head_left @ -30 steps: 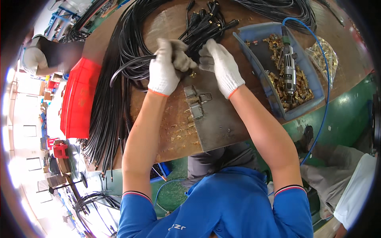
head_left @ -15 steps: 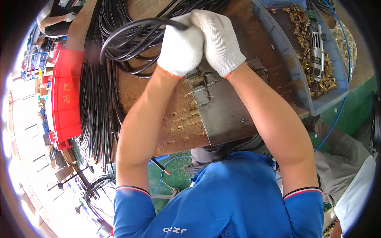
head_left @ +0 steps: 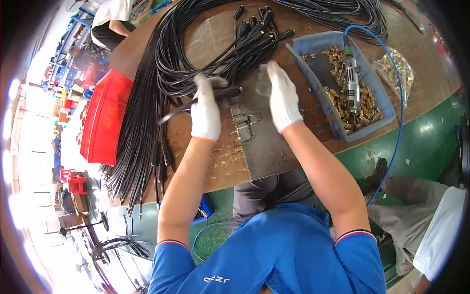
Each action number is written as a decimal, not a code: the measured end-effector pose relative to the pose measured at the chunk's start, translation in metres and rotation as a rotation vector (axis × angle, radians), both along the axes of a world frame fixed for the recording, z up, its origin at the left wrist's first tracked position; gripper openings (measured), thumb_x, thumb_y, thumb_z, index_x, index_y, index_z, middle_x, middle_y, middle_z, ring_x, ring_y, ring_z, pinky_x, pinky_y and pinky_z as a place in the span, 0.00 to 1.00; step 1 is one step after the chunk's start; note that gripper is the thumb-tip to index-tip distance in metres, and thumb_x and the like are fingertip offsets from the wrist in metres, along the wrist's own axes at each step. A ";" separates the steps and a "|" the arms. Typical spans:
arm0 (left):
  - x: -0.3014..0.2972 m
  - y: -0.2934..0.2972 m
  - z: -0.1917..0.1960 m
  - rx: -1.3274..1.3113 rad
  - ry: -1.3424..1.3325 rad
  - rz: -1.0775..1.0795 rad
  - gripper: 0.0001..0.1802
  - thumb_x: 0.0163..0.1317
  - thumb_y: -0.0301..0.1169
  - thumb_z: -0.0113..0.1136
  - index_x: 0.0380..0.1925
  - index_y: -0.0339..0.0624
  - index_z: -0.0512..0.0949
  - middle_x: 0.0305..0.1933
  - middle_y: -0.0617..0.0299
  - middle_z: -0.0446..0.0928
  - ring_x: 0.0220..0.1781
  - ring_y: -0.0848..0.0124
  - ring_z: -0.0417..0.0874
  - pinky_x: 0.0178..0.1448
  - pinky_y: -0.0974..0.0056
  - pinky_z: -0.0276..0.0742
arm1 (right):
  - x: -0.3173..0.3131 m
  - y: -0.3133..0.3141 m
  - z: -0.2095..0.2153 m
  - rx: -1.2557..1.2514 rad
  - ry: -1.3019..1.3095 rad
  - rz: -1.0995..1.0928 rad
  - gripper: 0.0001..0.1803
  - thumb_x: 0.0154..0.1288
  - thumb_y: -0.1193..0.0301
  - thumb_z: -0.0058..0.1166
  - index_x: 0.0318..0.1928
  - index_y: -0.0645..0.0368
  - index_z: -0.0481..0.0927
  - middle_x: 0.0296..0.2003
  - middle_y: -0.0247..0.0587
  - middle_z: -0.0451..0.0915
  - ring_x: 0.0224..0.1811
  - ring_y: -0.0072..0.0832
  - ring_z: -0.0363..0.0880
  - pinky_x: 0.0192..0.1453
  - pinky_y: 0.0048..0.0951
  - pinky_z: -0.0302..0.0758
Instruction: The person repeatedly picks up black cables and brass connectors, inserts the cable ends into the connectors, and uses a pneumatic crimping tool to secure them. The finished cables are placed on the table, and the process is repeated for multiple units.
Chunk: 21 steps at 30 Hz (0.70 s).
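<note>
My left hand (head_left: 205, 110), in a white knit glove, grips a black cable (head_left: 182, 109) whose thick end (head_left: 229, 91) sticks out toward the right. My right hand (head_left: 282, 95), gloved the same way, is open and apart from the cable, its fingers blurred by motion. Between and below the hands, a small metal fixture (head_left: 243, 131) sits at the edge of a steel plate (head_left: 274, 159) on the table. Beyond my left hand lies a big bundle of black cables (head_left: 169, 59), with several connector ends (head_left: 259, 34) gathered near its top right.
To the right stands a blue bin (head_left: 313, 73) of brass fittings (head_left: 369, 108), with a power tool (head_left: 351, 83) on a blue hose (head_left: 402, 98) lying in it. A bag of fittings (head_left: 397, 73) is beyond. A red bin (head_left: 105, 117) stands left. Another person (head_left: 431, 220) is at right.
My hands, together around the cable before, have separated and come lower in the view. The right hand has let go; the left keeps the cable. The view has shifted, showing more of the table.
</note>
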<state>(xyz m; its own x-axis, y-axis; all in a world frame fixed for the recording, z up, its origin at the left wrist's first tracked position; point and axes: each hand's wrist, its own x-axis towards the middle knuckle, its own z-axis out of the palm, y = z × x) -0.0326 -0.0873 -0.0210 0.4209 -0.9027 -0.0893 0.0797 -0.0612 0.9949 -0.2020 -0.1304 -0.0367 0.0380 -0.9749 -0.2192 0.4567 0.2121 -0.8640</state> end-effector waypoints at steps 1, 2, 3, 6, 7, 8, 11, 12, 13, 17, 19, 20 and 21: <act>0.004 0.012 0.002 -0.055 0.249 -0.059 0.37 0.83 0.67 0.42 0.41 0.45 0.83 0.32 0.61 0.84 0.22 0.73 0.74 0.26 0.65 0.69 | -0.011 0.009 -0.008 -0.168 0.104 0.070 0.23 0.81 0.59 0.60 0.66 0.62 0.82 0.53 0.37 0.85 0.51 0.20 0.82 0.57 0.31 0.82; 0.000 0.023 0.004 -0.066 0.433 -0.057 0.37 0.80 0.70 0.44 0.43 0.45 0.82 0.32 0.61 0.84 0.24 0.72 0.78 0.26 0.67 0.73 | -0.015 0.023 -0.016 -0.204 0.104 0.181 0.23 0.79 0.62 0.63 0.66 0.62 0.82 0.54 0.37 0.85 0.52 0.20 0.82 0.58 0.31 0.82; -0.009 0.033 0.009 -0.033 0.517 -0.033 0.37 0.80 0.69 0.46 0.44 0.45 0.81 0.32 0.61 0.84 0.25 0.71 0.80 0.27 0.68 0.75 | -0.019 0.044 -0.005 -0.236 0.107 0.295 0.23 0.77 0.66 0.65 0.66 0.62 0.82 0.54 0.37 0.85 0.53 0.20 0.83 0.59 0.30 0.82; -0.040 0.059 0.020 0.019 0.785 0.028 0.33 0.76 0.68 0.54 0.46 0.47 0.81 0.37 0.63 0.83 0.36 0.68 0.86 0.39 0.63 0.85 | -0.016 0.079 0.018 -0.539 0.212 0.454 0.29 0.64 0.72 0.76 0.64 0.65 0.82 0.58 0.41 0.87 0.58 0.25 0.86 0.62 0.32 0.83; -0.030 0.063 0.005 -0.025 0.898 -0.124 0.33 0.76 0.68 0.55 0.46 0.48 0.80 0.39 0.63 0.83 0.39 0.67 0.86 0.43 0.61 0.86 | -0.013 0.087 0.017 -0.513 0.209 0.430 0.29 0.62 0.71 0.77 0.63 0.61 0.83 0.58 0.46 0.88 0.59 0.27 0.88 0.60 0.31 0.85; -0.019 0.065 -0.011 -0.071 1.005 -0.280 0.33 0.75 0.68 0.56 0.46 0.48 0.80 0.42 0.62 0.83 0.42 0.67 0.86 0.47 0.59 0.86 | -0.013 0.089 0.020 -0.727 0.409 0.285 0.26 0.62 0.73 0.78 0.60 0.62 0.86 0.48 0.41 0.89 0.46 0.22 0.88 0.52 0.29 0.86; -0.036 0.071 -0.003 -0.034 1.099 -0.198 0.32 0.74 0.67 0.59 0.47 0.48 0.80 0.43 0.63 0.83 0.46 0.67 0.86 0.53 0.58 0.86 | -0.015 0.093 0.023 -0.821 0.530 0.310 0.25 0.60 0.71 0.80 0.58 0.58 0.87 0.43 0.41 0.89 0.42 0.27 0.89 0.48 0.30 0.85; -0.037 0.070 -0.005 -0.029 1.139 -0.179 0.31 0.74 0.67 0.59 0.47 0.48 0.80 0.43 0.63 0.83 0.47 0.66 0.86 0.54 0.58 0.86 | -0.017 0.093 0.025 -0.839 0.565 0.314 0.25 0.59 0.70 0.81 0.58 0.57 0.88 0.43 0.41 0.88 0.41 0.28 0.89 0.47 0.31 0.84; -0.037 0.071 -0.004 -0.036 1.136 -0.197 0.31 0.75 0.67 0.59 0.47 0.48 0.80 0.43 0.63 0.83 0.47 0.66 0.86 0.55 0.58 0.86 | -0.017 0.094 0.026 -0.856 0.599 0.318 0.26 0.59 0.70 0.81 0.58 0.56 0.88 0.42 0.41 0.88 0.41 0.30 0.89 0.46 0.31 0.84; -0.036 0.073 -0.005 -0.060 1.161 -0.263 0.32 0.75 0.66 0.58 0.49 0.47 0.81 0.45 0.63 0.84 0.49 0.65 0.86 0.58 0.56 0.86 | -0.013 0.094 0.029 -0.932 0.638 0.281 0.25 0.59 0.68 0.81 0.57 0.54 0.88 0.40 0.42 0.88 0.37 0.35 0.89 0.42 0.33 0.84; -0.034 0.075 -0.007 -0.067 1.183 -0.270 0.33 0.75 0.67 0.57 0.51 0.47 0.81 0.46 0.62 0.84 0.49 0.65 0.86 0.59 0.56 0.86 | -0.009 0.093 0.030 -0.952 0.617 0.269 0.22 0.62 0.65 0.78 0.55 0.52 0.88 0.37 0.42 0.87 0.33 0.38 0.88 0.38 0.35 0.84; -0.037 0.075 -0.008 -0.065 1.192 -0.266 0.34 0.75 0.68 0.57 0.51 0.47 0.81 0.46 0.62 0.84 0.48 0.65 0.86 0.59 0.56 0.86 | -0.008 0.093 0.027 -0.929 0.590 0.262 0.22 0.62 0.65 0.78 0.55 0.53 0.88 0.39 0.42 0.88 0.34 0.37 0.89 0.39 0.35 0.85; -0.039 0.074 -0.007 -0.073 1.195 -0.259 0.34 0.74 0.68 0.57 0.52 0.47 0.81 0.46 0.62 0.84 0.48 0.65 0.86 0.59 0.56 0.86 | -0.007 0.091 0.022 -0.914 0.556 0.257 0.21 0.62 0.66 0.78 0.55 0.54 0.88 0.40 0.43 0.89 0.36 0.37 0.90 0.41 0.34 0.85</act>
<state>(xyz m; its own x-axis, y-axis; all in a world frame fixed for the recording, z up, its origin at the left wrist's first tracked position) -0.0719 -0.0128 -0.0283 -0.0838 -0.9666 -0.2422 0.9390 -0.1580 0.3055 -0.2092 -0.0390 -0.0151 0.3830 -0.7551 0.5321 -0.0107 -0.5797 -0.8148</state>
